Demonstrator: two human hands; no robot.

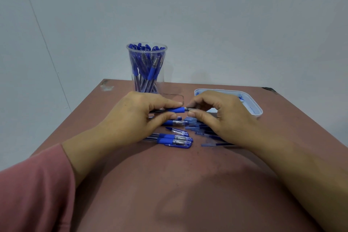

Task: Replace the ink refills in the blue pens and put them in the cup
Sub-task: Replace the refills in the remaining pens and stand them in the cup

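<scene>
The plastic cup (146,66) is crowded; before it the left hand (135,117) grips a blue pen (175,109), the right hand (216,113) pinches its tip, and several loose pens (175,138) remain.

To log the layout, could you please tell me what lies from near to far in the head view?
Nearest first: pink sleeve, loose pens, held pen, clear cup of pens.
</scene>
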